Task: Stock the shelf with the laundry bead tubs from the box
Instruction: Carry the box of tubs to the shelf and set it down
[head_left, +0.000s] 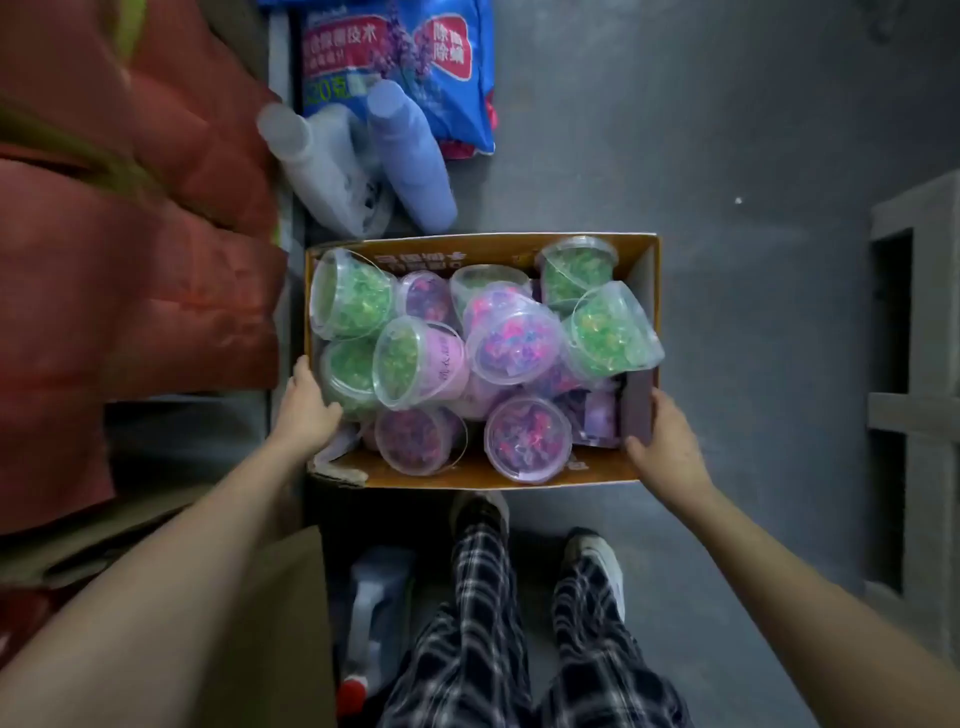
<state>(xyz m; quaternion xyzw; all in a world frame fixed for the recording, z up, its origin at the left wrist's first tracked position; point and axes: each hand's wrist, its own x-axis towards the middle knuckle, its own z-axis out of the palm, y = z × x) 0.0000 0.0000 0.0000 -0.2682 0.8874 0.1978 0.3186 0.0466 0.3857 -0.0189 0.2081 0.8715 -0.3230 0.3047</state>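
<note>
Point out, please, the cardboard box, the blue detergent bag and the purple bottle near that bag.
cardboard box (457, 252): head view, inner face of its far wall.
blue detergent bag (415, 67): head view, middle of its printed front.
purple bottle (410, 161): head view, middle of its body.
</note>
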